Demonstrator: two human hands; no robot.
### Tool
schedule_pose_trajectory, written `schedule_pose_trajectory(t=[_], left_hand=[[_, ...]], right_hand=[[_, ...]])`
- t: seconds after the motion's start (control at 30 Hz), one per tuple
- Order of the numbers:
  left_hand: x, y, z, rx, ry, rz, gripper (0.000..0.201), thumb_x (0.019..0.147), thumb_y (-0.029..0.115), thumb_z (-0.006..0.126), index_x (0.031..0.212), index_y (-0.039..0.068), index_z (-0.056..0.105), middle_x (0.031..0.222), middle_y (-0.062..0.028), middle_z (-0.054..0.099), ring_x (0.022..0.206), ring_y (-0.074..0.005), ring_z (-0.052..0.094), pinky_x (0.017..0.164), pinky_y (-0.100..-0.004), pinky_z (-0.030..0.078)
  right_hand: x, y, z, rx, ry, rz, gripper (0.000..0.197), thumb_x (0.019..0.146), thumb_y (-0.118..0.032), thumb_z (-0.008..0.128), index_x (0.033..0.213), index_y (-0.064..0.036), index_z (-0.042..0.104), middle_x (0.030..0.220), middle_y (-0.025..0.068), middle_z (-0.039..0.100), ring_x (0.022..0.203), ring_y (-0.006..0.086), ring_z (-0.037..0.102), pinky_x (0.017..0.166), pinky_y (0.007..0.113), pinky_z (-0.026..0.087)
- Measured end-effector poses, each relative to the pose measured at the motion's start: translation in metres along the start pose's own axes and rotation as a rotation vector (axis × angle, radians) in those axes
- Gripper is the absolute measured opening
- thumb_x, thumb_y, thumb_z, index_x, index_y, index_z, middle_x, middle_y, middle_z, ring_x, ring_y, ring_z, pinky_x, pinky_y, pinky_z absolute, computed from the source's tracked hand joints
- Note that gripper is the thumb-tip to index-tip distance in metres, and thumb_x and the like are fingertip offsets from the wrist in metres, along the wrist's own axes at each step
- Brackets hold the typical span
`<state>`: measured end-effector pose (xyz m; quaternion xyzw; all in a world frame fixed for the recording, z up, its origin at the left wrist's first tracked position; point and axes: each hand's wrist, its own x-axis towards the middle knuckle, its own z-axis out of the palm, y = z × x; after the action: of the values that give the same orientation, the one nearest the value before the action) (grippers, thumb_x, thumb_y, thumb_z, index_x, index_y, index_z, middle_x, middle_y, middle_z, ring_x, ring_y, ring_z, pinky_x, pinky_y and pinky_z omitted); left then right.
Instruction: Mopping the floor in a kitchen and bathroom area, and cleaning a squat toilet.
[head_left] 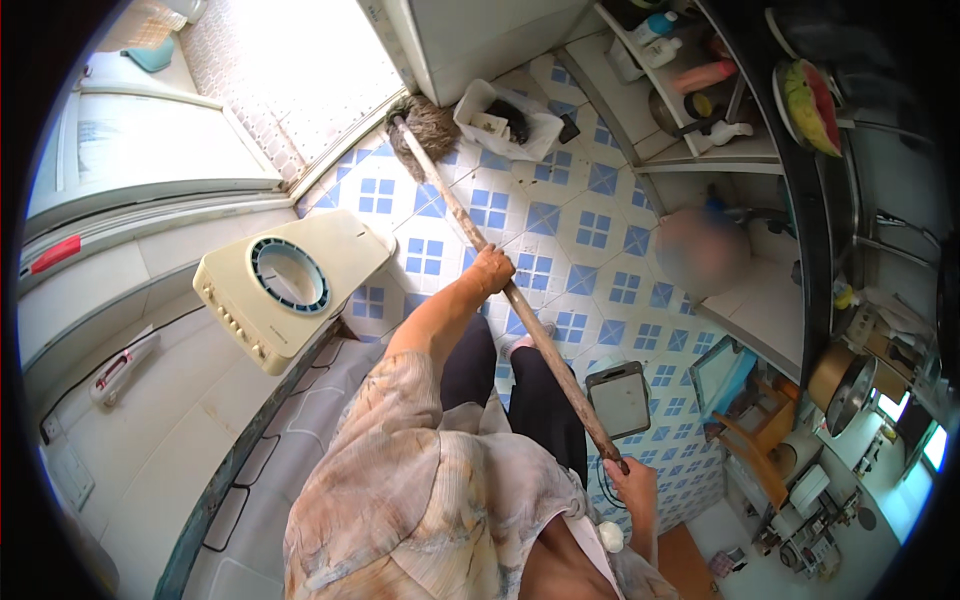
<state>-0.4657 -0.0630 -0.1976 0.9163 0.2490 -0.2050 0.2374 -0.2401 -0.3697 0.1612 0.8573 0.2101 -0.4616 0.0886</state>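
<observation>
A mop's long wooden handle [556, 368] slants across the view, from near my right side to the far floor. My left hand [492, 270] is closed around the middle of the handle, arm stretched forward. Close to my body, my right hand [632, 487] grips the handle's upper end, where a dark cord loop hangs. The grey-brown mop head [428, 132] rests on the blue and white tiled floor [420, 255] by the doorway threshold. Right beside it stands a white bin [548, 130] with a dark thing and scraps inside.
At left is a cream washing machine [240, 290] with a round opening. A flat grey tray-like object [618, 402] lies on the floor near my feet. Shelves with bottles [660, 50] line the right, a cut watermelon [812, 110] above. A wooden chair [765, 440] stands lower right.
</observation>
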Motion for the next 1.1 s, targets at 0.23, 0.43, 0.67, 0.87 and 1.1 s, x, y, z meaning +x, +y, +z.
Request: schedule_pose_trajectory(t=[0.23, 0.43, 0.67, 0.87, 1.1], left_hand=[[0.005, 0.024, 0.008, -0.014, -0.117, -0.005, 0.014, 0.082, 0.025, 0.064, 0.091, 0.019, 0.073, 0.099, -0.0036, 0.07, 0.106, -0.0228, 0.061, 0.096, -0.0432, 0.04], [0.008, 0.067, -0.005, 0.003, -0.204, 0.01, 0.019, 0.08, 0.027, 0.066, 0.095, 0.017, 0.074, 0.1, -0.0046, 0.07, 0.105, -0.0235, 0.062, 0.094, -0.0436, 0.04], [0.036, 0.082, -0.018, -0.085, -0.278, -0.064, 0.02, 0.081, 0.028, 0.066, 0.098, 0.02, 0.074, 0.108, -0.0034, 0.068, 0.113, -0.0231, 0.058, 0.097, -0.0446, 0.037], [0.049, 0.074, -0.036, -0.132, -0.283, -0.108, 0.025, 0.079, 0.031, 0.069, 0.101, 0.021, 0.072, 0.109, -0.0033, 0.068, 0.115, -0.0235, 0.057, 0.101, -0.0453, 0.036], [0.049, 0.063, -0.039, -0.166, -0.224, -0.138, 0.023, 0.078, 0.03, 0.067, 0.097, 0.018, 0.072, 0.103, -0.0085, 0.07, 0.106, -0.0258, 0.062, 0.102, -0.0512, 0.036]], right_hand=[[0.02, 0.031, 0.0, 0.016, -0.101, 0.011, 0.037, 0.082, -0.035, 0.073, 0.081, 0.0016, 0.066, 0.055, 0.0061, 0.058, 0.045, 0.0118, 0.053, 0.043, 0.027, 0.042], [0.033, 0.081, -0.027, 0.018, -0.112, -0.03, 0.033, 0.082, -0.03, 0.072, 0.08, 0.0022, 0.065, 0.056, 0.0054, 0.058, 0.046, 0.0118, 0.054, 0.043, 0.028, 0.042], [0.073, 0.087, -0.09, -0.212, -0.008, -0.208, 0.035, 0.078, -0.031, 0.075, 0.081, 0.0026, 0.065, 0.064, 0.0129, 0.063, 0.055, 0.0222, 0.059, 0.055, 0.035, 0.046], [0.107, 0.075, -0.125, -0.26, -0.041, -0.267, 0.038, 0.077, -0.034, 0.076, 0.084, 0.0014, 0.065, 0.067, 0.0135, 0.064, 0.058, 0.0247, 0.061, 0.057, 0.037, 0.047], [0.128, 0.049, -0.16, -0.265, -0.129, -0.264, 0.033, 0.078, -0.032, 0.075, 0.086, -0.0006, 0.068, 0.065, 0.0107, 0.066, 0.052, 0.0194, 0.061, 0.051, 0.033, 0.048]])
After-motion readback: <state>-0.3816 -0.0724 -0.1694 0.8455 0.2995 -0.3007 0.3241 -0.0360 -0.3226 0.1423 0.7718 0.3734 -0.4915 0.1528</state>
